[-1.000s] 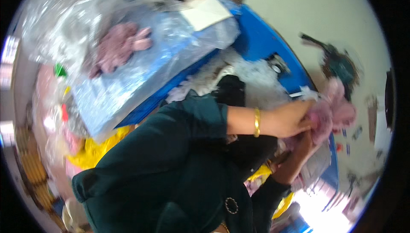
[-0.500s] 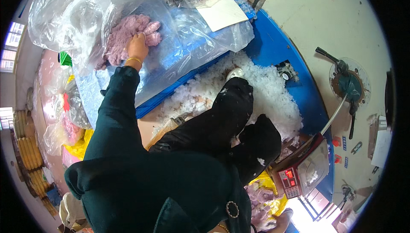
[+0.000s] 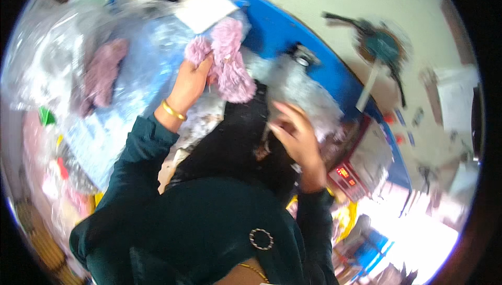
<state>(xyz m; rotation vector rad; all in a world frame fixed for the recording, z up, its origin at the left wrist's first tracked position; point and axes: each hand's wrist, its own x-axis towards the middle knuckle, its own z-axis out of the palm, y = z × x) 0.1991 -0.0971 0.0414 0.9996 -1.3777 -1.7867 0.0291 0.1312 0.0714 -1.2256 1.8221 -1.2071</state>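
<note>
A fluffy pink plush piece (image 3: 232, 73), limp and lobed, hangs from my left hand (image 3: 189, 83). The fingers of that hand are closed on its near-left edge, above my lap. My right hand (image 3: 298, 133) is raised to the right of the plush piece, apart from it. Its fingers are curved and spread, somewhat blurred, with nothing plainly in them. More pink plush (image 3: 107, 73) lies at the left, partly against a crumpled clear plastic bag (image 3: 47, 60).
White fluffy stuffing (image 3: 314, 91) is heaped inside the blue table's rim (image 3: 298, 23). A white sheet (image 3: 205, 9) lies at the far side. To my right are a scale (image 3: 348, 175) with a red display and a green machine part (image 3: 384, 48) on the pale tabletop.
My left hand has lifted a pink plush piece off the pile and brought it right, over my lap. My right hand has come into view. The head view has shifted.
</note>
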